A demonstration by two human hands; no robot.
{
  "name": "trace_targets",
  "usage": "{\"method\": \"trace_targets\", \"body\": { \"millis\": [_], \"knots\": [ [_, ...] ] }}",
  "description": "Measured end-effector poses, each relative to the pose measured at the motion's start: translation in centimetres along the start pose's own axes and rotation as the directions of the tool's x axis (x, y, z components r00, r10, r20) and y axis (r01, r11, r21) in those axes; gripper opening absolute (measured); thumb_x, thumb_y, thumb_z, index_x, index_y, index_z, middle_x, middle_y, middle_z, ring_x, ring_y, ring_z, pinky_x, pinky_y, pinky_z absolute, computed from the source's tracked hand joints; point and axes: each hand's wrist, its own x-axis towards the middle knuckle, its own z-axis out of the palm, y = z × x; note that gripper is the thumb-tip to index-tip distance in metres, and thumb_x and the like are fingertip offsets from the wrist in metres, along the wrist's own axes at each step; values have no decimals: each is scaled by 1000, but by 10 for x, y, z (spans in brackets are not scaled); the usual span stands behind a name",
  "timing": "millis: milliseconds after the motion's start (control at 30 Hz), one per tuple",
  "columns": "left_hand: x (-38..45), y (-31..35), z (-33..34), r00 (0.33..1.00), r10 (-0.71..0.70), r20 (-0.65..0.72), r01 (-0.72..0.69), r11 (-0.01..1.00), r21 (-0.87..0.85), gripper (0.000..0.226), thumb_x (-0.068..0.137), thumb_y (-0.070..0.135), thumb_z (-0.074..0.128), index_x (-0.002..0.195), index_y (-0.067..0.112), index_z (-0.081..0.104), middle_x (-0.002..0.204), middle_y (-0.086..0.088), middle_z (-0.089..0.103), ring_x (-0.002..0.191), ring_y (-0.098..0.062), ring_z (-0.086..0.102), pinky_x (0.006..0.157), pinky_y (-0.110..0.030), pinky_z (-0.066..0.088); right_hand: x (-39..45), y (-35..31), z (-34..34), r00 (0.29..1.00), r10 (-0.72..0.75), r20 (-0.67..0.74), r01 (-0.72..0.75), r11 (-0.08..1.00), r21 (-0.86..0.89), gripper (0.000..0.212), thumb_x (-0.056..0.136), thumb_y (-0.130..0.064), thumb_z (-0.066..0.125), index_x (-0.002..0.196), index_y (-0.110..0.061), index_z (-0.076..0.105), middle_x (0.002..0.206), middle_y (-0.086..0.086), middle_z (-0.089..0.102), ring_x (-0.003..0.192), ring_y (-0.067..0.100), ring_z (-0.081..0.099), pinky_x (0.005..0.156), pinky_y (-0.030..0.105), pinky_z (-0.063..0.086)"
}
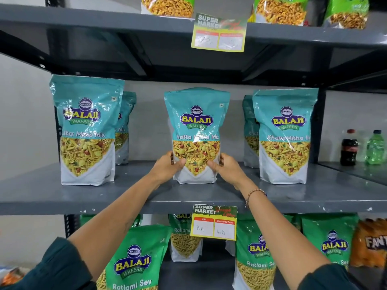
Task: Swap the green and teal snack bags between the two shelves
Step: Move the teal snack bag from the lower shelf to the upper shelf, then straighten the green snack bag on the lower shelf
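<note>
A teal Khatta Mitha Mix bag stands upright in the middle of the grey middle shelf. My left hand grips its lower left side and my right hand grips its lower right side. More teal bags stand at the left and right of the same shelf, each with another behind it. Green Ratlami Sev bags stand on the lower shelf under my arms.
Price tags hang from the middle shelf edge and the upper shelf edge. Green bags stand on the top shelf. A cola bottle and a green bottle stand at the right. An orange pack sits lower right.
</note>
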Motion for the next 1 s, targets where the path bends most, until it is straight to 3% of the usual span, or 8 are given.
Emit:
{"method": "trace_targets", "body": {
  "millis": [167, 267, 367, 500, 667, 800, 900, 1000],
  "knots": [
    [-25, 14, 1, 960, -62, -274, 94, 990, 103, 50, 92, 27, 49, 135, 4, 38, 130, -13, 58, 118, -27, 54, 83, -26, 37, -24, -5, -1, 988, -45, -149, 20, 986, -168, 35, 83, -15, 59, 117, -7, 53, 117, 11, 64, 108, 25, 59, 95, 38, 47],
    [-63, 25, -3, 912, 60, -405, -24, 995, 92, 33, 94, 24, 45, 121, 8, 52, 114, -11, 67, 108, -26, 60, 80, -24, 40, -57, -20, 5, 934, -148, -325, 107, 984, -140, 25, 86, -10, 56, 110, -8, 60, 106, 9, 68, 95, 17, 62, 82, 21, 47],
    [-117, 29, -1, 891, 174, -419, -185, 983, 15, 17, 93, 24, 47, 100, 13, 59, 89, 1, 70, 90, -20, 66, 83, -33, 51, -103, -36, 20, 906, -217, -363, 220, 975, -32, 11, 85, -13, 58, 95, -16, 62, 86, -2, 66, 80, 9, 61, 68, 9, 46],
    [-182, 2, 9, 917, 171, -361, -216, 973, -87, 13, 91, 23, 50, 82, 26, 58, 74, 5, 66, 71, -14, 63, 76, -35, 55, -168, -28, 56, 931, -170, -324, 240, 952, 191, 13, 81, -10, 61, 84, -22, 63, 77, -4, 66, 73, 10, 63, 70, 20, 53],
    [-232, -70, 25, 935, -26, -354, 21, 1000, -18, 11, 91, 22, 50, 83, 22, 58, 71, 3, 64, 65, -2, 59, 66, -21, 48, -231, 27, 117, 982, -48, -181, 91, 967, 240, 19, 81, -8, 61, 80, -27, 62, 74, -8, 65, 70, 3, 61, 68, 19, 51],
    [-256, -146, 32, 906, -276, -320, 320, 943, 95, 20, 94, 17, 39, 87, 3, 52, 72, -7, 59, 69, -25, 52, 54, -22, 32, -252, 85, 162, 992, 128, -1, -126, 980, 152, 8, 81, -15, 63, 82, -22, 66, 75, -7, 67, 73, 9, 65, 73, 30, 56],
    [-268, -196, 30, 848, -449, -283, 510, 835, 205, 24, 95, 11, 36, 104, -7, 48, 102, -27, 63, 96, -42, 58, 75, -36, 40, -253, 115, 184, 978, 200, 60, -205, 974, 91, 10, 80, -11, 62, 82, -19, 67, 77, -4, 68, 72, 3, 61, 71, 22, 51],
    [-267, -220, 21, 806, -524, -276, 585, 776, 234, 11, 89, 4, 41, 91, -4, 48, 100, -29, 58, 95, -44, 55, 78, -42, 42, -243, 134, 199, 954, 274, 120, -282, 958, 50, 11, 80, -8, 62, 89, -11, 67, 91, 11, 71, 72, 3, 59, 67, 6, 46]
  ]
}}
